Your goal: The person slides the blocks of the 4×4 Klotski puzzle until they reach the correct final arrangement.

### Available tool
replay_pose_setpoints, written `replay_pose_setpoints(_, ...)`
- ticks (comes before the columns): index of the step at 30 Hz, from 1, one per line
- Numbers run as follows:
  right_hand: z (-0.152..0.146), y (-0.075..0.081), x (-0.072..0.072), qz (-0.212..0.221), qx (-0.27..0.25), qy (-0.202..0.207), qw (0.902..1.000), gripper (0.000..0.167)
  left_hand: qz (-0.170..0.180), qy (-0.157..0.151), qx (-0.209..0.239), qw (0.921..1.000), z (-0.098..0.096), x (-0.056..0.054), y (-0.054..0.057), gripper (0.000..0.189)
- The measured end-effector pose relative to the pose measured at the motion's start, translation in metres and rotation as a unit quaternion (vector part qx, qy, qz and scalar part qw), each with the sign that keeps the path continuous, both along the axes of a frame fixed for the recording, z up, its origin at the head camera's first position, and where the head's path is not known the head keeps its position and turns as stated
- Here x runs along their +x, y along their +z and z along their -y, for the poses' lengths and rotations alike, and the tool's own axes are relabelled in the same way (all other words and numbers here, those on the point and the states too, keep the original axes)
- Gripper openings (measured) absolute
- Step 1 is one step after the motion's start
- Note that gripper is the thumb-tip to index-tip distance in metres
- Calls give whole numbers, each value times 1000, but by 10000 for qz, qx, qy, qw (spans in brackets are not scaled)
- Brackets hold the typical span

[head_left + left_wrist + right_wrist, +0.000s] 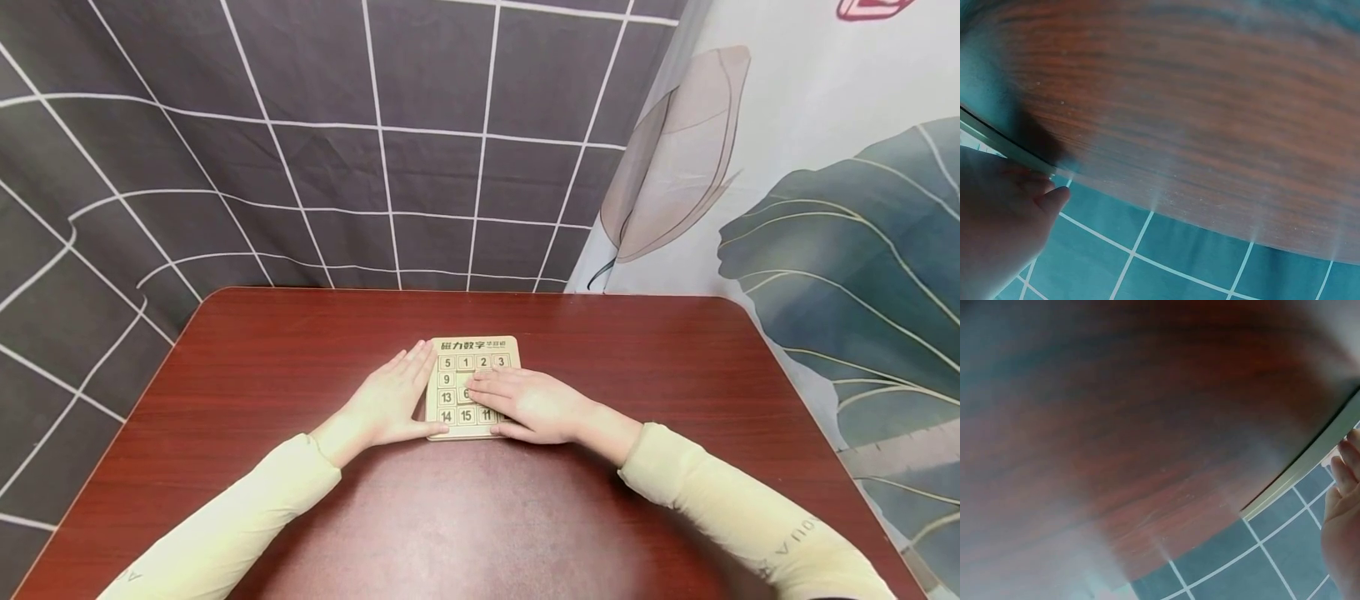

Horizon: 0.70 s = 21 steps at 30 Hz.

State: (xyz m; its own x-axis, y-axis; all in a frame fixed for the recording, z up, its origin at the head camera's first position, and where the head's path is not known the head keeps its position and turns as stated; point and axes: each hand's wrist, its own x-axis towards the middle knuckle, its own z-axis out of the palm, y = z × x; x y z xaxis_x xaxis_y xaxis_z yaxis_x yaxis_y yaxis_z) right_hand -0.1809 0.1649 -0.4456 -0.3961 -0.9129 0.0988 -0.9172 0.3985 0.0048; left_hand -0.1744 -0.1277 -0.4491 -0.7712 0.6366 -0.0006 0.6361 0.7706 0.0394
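A cream number slide puzzle (pixel 456 406) lies flat on the table, with Chinese print along its top and numbered square tiles below. My left hand (pixel 386 402) rests along its left edge, fingers straight and thumb on the lower left corner. My right hand (pixel 536 406) lies over the right side, its straight fingertips touching tiles near the 6 and its thumb at the bottom edge. It hides several tiles there. A bare gap shows right of the 9 tile. The left wrist view catches the puzzle's edge (pixel 1007 147); the right wrist view shows its edge (pixel 1310 456) too.
The reddish-brown wooden table (pixel 300 342) has rounded far corners. Behind it hangs a dark grey curtain (pixel 427 167) with white grid lines. At the right, a pale curtain (pixel 817 217) carries large leaf prints.
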Motion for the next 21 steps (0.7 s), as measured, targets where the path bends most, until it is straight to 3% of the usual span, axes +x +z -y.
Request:
replay_pose_setpoints(12,6,1,-4,-128,267,-376,9989,61,42,15,43,10000,0,1,2,114)
replay_pose_setpoints(21,-2,3,0,62,14,-364,9993,62,49,-7,17,10000,-1,1,3,113)
